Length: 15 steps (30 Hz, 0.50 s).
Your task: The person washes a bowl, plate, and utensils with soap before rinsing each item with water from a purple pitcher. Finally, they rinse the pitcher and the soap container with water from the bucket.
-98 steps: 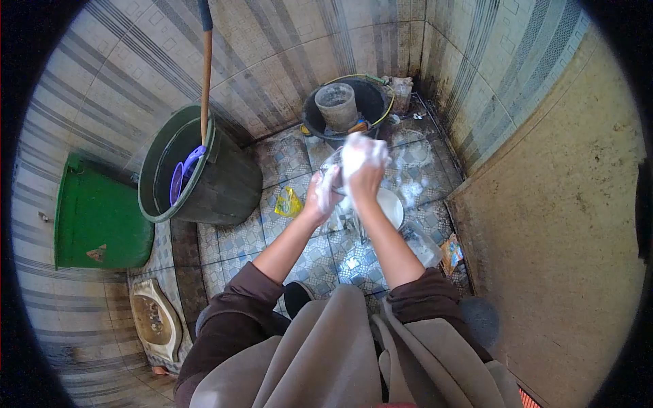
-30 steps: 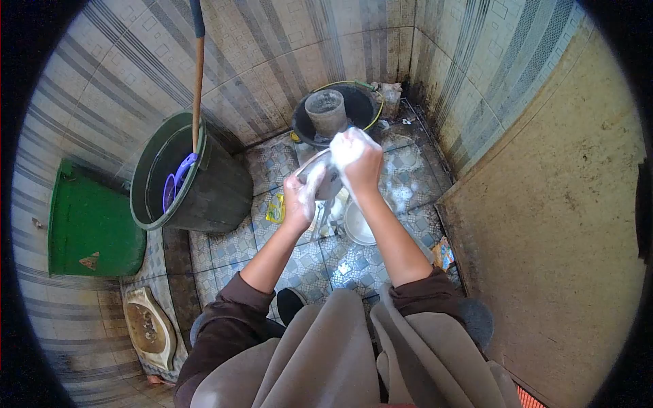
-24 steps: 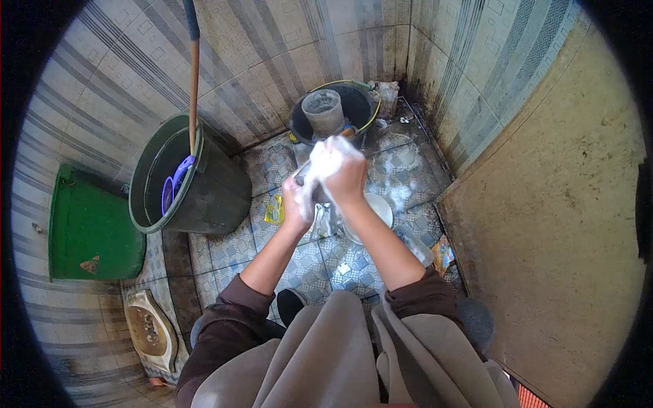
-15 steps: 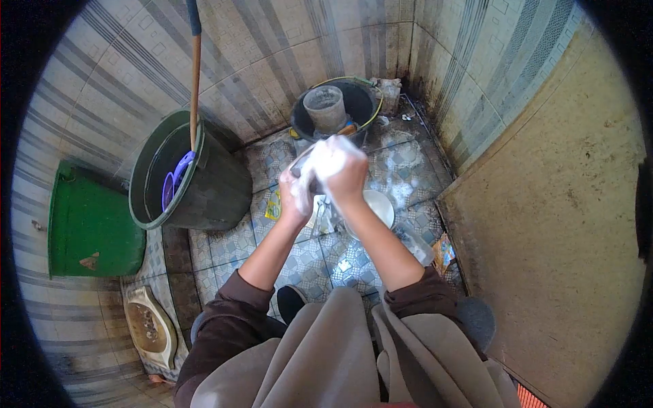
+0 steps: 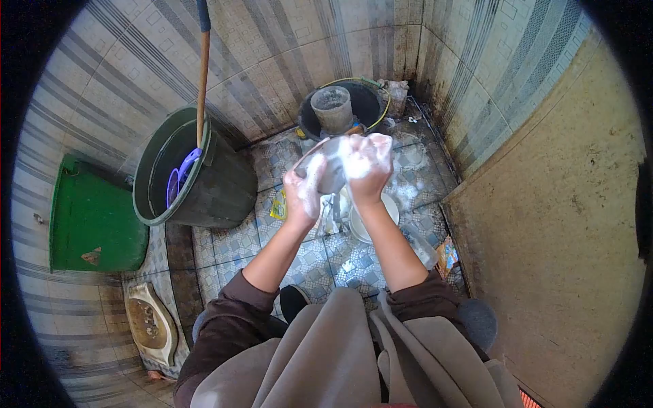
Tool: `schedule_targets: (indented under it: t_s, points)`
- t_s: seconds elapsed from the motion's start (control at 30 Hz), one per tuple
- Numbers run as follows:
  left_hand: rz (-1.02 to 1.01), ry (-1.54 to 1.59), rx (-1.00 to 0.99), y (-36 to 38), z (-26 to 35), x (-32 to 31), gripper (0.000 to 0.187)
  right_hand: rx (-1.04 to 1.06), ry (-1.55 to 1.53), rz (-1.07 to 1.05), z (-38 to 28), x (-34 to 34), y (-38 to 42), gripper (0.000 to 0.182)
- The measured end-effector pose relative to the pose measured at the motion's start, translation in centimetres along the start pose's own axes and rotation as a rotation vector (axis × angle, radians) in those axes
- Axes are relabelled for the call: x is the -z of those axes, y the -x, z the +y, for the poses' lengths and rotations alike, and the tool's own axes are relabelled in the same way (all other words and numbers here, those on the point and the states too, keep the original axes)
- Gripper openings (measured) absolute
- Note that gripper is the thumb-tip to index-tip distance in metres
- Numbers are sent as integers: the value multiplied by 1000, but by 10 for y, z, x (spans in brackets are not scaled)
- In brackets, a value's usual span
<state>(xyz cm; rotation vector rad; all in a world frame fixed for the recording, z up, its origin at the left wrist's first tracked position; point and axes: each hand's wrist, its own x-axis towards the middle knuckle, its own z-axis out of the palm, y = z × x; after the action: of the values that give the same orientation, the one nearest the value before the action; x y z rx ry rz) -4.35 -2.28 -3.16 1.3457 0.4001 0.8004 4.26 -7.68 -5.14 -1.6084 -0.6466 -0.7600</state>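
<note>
My left hand (image 5: 305, 190) is closed on the left side of a greyish, foam-covered dish (image 5: 331, 175), its thumb lying across the near face. Thick white suds coat my right hand (image 5: 367, 170), which is closed at the dish's right side; any sponge there is hidden by foam. Both hands are raised in front of me above the tiled floor. Below them on the floor are a white bowl (image 5: 391, 211), partly behind my right forearm, and some spoons (image 5: 331, 216). A yellow packet (image 5: 279, 204) lies to the left of these.
A black basin (image 5: 371, 102) holding a grey pail (image 5: 332, 112) stands in the far corner. At left are a large dark bucket (image 5: 228, 194) with a purple-ended stick (image 5: 203, 88), a green tub (image 5: 95, 217) and a squat toilet (image 5: 151, 323). A board (image 5: 544, 224) stands on the right.
My right hand has shifted right, away from my left, and turned, so more of the grey dish shows between them. My left hand keeps its hold. The view has tilted slightly.
</note>
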Motion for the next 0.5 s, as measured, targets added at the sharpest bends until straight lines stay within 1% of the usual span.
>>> schedule_targets:
  t_s: [0.07, 0.1, 0.17, 0.2, 0.23, 0.3, 0.33, 0.37, 0.43, 0.47, 0.5]
  points:
    - [-18, -9, 26, -1, -4, 3, 28, 134, -40, -29, -6, -1, 1, 12]
    - [-35, -17, 46, -1, -6, 6, 28, 133, -41, -30, -9, -3, 0, 12]
    - [-51, -42, 71, -4, -6, 11, 28, 9, -170, 84, -22, -4, -13, 16]
    - [-78, -55, 55, -5, -6, 13, 28, -156, -170, -21, -28, 1, -14, 21]
    - [-103, -67, 41, -4, -6, 14, 28, -158, -169, -23, -26, 1, -13, 21]
    - [-80, -41, 74, -2, -8, 13, 28, -229, -19, -255, -21, 1, -11, 25]
    - [-60, -14, 102, -1, -8, 11, 28, -236, -83, -182, -21, -1, -11, 27]
    - [-62, -9, 100, -1, -7, 9, 28, -231, -81, -180, -19, 0, -13, 27]
    - [-1, 176, 179, 2, -5, 6, 24, -718, -382, -331, -14, 2, -15, 27]
    - [-1, 222, 170, 0, -7, 6, 27, -847, -509, -415, -6, -2, -14, 23]
    - [2, 222, 171, -1, -6, 7, 27, -849, -509, -418, -1, 0, -11, 23]
